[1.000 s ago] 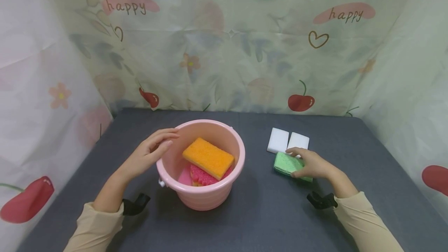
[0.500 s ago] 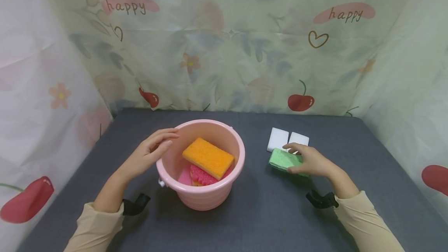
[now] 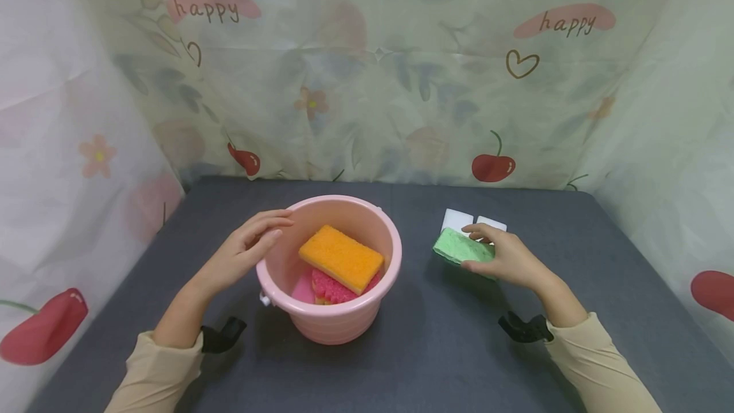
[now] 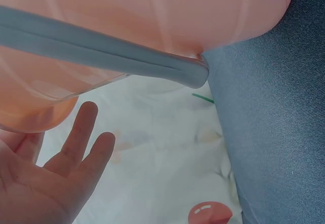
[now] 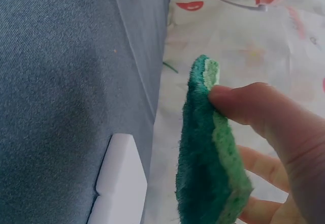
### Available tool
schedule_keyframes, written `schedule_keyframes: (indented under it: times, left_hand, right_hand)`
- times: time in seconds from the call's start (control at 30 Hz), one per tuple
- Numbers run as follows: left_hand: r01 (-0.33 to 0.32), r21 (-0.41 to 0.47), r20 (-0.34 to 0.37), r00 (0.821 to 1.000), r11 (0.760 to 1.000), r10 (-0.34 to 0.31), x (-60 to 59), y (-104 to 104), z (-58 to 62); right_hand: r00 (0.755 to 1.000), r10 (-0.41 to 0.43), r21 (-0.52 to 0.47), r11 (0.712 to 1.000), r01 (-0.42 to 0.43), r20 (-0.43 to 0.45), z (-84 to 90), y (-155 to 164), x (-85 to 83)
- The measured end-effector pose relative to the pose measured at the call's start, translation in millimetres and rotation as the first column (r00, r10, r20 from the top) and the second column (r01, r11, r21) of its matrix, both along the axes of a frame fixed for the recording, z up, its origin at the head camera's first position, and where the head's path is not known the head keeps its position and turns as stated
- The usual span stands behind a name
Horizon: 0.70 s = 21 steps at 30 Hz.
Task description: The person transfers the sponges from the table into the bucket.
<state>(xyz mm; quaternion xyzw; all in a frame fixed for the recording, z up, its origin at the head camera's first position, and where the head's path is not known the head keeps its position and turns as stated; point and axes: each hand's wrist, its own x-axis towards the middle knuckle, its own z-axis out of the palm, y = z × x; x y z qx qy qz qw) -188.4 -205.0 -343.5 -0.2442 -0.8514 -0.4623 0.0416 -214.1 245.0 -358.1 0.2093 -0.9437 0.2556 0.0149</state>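
A pink bucket (image 3: 321,324) stands on the dark grey table; inside lie an orange sponge (image 3: 341,258) and a pink sponge (image 3: 332,290) beneath it. My left hand (image 3: 248,248) rests with straight fingers against the bucket's left rim (image 4: 101,56). My right hand (image 3: 504,260) pinches a green sponge (image 3: 460,248) between thumb and fingers and holds it off the table, right of the bucket. In the right wrist view the green sponge (image 5: 208,153) shows its dark scouring side, with the thumb on its light edge. Two white sponges (image 3: 459,218) lie just behind it.
Patterned curtains with cherries and "happy" lettering close off the table at the back (image 3: 367,81) and both sides. The white sponges (image 5: 119,183) lie side by side on the table (image 3: 436,349). Black wrist straps (image 3: 220,335) sit on both arms.
My right hand has lifted the green sponge off the table and carried it up and left, toward the bucket. The left hand and the bucket have stayed still.
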Motion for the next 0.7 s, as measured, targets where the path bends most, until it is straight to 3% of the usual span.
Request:
schedule_keyframes:
  times: [0.4,0.7]
  left_hand:
    - [0.002,0.004,0.003,1.000,1.000,-0.002,0.6,0.1,0.2]
    - [0.005,0.009,0.004,1.000,1.000,-0.005,-0.2,-0.1,0.4]
  right_hand:
    - [0.997,-0.050,-0.044,0.998,0.047,-0.067,7.7,-9.3,2.6]
    - [0.996,-0.066,-0.070,0.996,0.061,-0.067,18.4,-16.3,5.4]
